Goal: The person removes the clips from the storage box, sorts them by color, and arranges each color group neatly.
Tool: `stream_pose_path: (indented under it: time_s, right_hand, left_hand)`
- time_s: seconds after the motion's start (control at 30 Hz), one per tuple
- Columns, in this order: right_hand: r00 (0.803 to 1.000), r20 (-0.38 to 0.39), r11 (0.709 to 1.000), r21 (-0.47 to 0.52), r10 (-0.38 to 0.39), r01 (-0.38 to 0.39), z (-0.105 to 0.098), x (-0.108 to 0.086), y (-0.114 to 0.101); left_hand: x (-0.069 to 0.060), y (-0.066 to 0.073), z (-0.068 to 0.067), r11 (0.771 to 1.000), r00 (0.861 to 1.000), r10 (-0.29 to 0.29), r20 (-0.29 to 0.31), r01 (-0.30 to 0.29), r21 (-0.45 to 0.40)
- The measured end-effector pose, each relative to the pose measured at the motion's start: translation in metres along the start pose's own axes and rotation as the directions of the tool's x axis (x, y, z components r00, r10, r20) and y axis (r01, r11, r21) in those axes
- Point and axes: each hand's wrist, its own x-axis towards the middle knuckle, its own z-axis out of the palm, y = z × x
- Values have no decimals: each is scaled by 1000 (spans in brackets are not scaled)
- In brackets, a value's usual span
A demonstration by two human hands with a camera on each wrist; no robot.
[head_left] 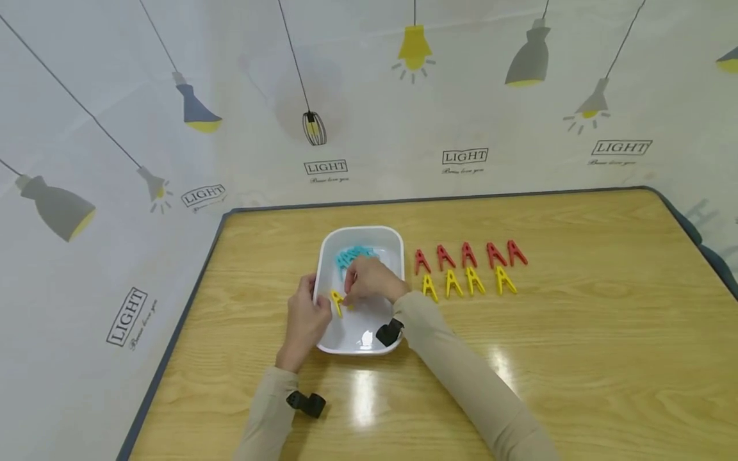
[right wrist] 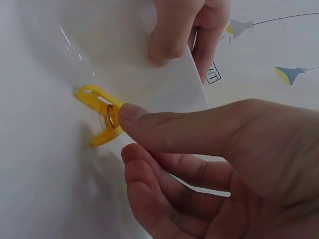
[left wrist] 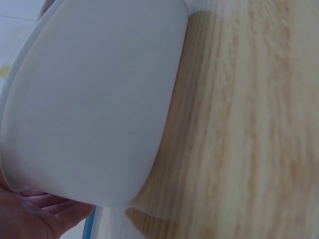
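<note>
My left hand (head_left: pixel 305 317) grips the left rim of a white plastic basin (head_left: pixel 325 256), thumb over the rim and fingers along the outside wall. Inside the basin, my right hand (head_left: pixel 371 282) is at a yellow clothespin (head_left: pixel 337 303). In the right wrist view, the thumb and a mostly hidden finger of that hand pinch one end of the yellow clothespin (right wrist: pixel 102 112), its metal spring showing. A heap of light blue clothespins (head_left: pixel 353 256) lies toward the basin's far end, partly covered by the right hand.
Right of the basin, a row of several red clothespins (head_left: pixel 469 255) lies on the wooden table (head_left: pixel 576 333). A row of several yellow clothespins (head_left: pixel 475 280) lies just nearer. Behind stands a wall covering (head_left: pixel 380 128) printed with lamps.
</note>
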Motion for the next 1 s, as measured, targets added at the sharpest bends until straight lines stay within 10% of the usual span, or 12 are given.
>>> stream_pose_path:
  time_s: [0.33, 0.67, 1.0]
  right_hand:
    - [998, 52, 999, -29, 36, -34, 1, -1, -1]
    - [993, -117, 999, -40, -8, 4, -11, -7, -4]
    - [947, -301, 988, 69, -109, 135, -37, -20, -3]
  left_hand:
    - [1, 2, -2, 999, 999, -36, 8, 36, 10]
    - [-1, 2, 2, 1000, 1000, 3, -16, -3, 19]
    - [0, 0, 1, 1000, 1000, 9, -15, -9, 17]
